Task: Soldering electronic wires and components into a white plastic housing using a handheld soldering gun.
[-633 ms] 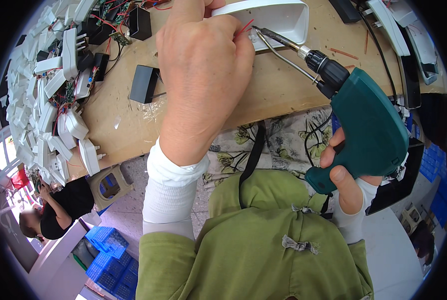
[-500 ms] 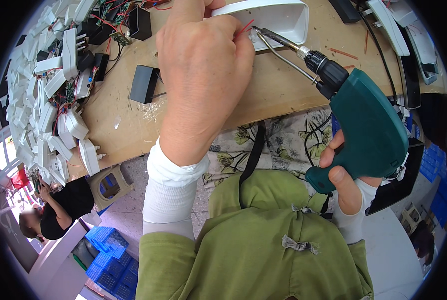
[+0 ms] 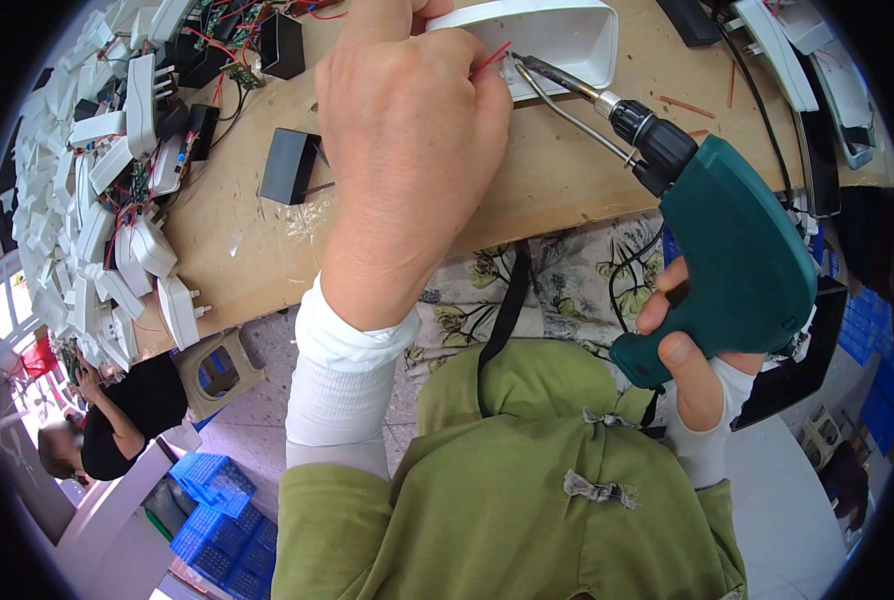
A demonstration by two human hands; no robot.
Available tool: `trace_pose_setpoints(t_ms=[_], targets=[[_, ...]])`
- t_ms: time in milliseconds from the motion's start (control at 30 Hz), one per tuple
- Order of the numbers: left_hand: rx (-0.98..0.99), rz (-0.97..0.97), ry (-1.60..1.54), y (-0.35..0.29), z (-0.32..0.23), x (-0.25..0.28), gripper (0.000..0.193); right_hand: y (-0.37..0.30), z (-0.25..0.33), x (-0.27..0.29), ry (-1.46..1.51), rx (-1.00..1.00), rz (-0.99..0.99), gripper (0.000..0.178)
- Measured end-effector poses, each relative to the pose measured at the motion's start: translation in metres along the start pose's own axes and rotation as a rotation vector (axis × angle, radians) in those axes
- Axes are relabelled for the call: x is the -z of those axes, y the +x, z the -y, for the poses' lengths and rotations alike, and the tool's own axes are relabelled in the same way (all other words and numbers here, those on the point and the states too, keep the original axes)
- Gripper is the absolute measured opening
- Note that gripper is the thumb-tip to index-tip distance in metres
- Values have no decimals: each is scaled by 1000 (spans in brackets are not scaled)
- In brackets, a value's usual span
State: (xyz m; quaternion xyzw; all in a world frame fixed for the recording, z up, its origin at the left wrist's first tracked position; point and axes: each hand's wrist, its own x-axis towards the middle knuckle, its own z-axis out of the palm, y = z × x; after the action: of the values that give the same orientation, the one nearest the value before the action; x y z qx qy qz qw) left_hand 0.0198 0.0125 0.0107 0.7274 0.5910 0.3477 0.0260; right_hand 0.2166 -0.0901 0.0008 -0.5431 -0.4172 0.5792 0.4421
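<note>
My right hand (image 3: 702, 375) is wrapped round the grip of a dark green soldering gun (image 3: 737, 240). Its dark tip and a thin curved metal feed tube (image 3: 577, 117) meet at the inside of a white plastic case (image 3: 567, 40), open side up on the table. My left hand (image 3: 412, 130) is closed beside that case, back of the hand toward me. A red wire (image 3: 491, 60) sticks out between its thumb and forefinger, close to the soldering tip. The other fingertips are mostly hidden at the case's left end.
White plug adapters (image 3: 97, 200) with circuit boards and wires are heaped at the left. A black box (image 3: 289, 166) lies nearer on the brown table (image 3: 237, 230). Copper-coloured sticks (image 3: 685, 105), a black cable and white casings (image 3: 777, 50) lie at the right. A person (image 3: 132, 410) sits beyond at left.
My left hand and the red wire have shifted very slightly to the right. The soldering gun stays almost in place, its tip still by the wire.
</note>
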Motion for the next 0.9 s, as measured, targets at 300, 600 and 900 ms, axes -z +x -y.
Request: trace_pose_setpoints(t_ms=[300, 600, 900], targets=[[34, -6, -31, -1, -1, 0, 3, 0, 2, -2, -30, 50, -12, 57], [23, 0, -13, 0, -2, 1, 3, 1, 3, -2, 3, 39, -11, 59], [22, 4, -5, -1, -3, 1, 3, 0, 4, -3, -18, 25, -5, 59]])
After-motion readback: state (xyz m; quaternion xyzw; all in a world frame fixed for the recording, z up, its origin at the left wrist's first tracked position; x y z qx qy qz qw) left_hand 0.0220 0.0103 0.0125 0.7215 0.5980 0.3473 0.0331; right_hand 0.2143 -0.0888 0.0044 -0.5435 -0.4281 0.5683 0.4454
